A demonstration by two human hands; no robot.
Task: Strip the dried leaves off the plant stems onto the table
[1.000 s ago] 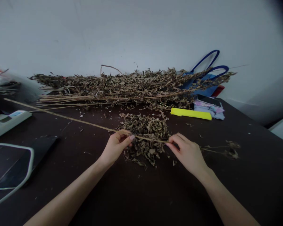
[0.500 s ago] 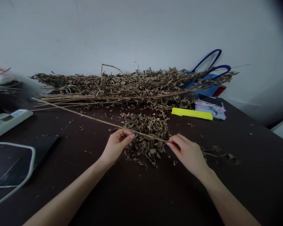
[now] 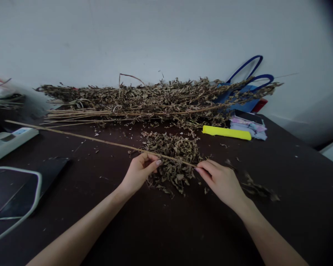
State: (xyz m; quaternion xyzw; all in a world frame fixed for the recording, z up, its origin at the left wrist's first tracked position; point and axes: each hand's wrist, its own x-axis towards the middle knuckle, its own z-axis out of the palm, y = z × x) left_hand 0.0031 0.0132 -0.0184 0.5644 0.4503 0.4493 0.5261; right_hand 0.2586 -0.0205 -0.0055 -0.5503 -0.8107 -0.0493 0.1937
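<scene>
Item: one long dry stem, pinched shut between thumb and fingertips of both hands, my left hand and my right hand, just over the heap of loose dried leaves at 12 o'clock on the bench. Long axis: from 3 o'clock at my right hand out to 10 o'clock, the bare length running well past my left hand, which is nearer that end. Its leafy tip beyond my right hand is blurred and hard to make out.
</scene>
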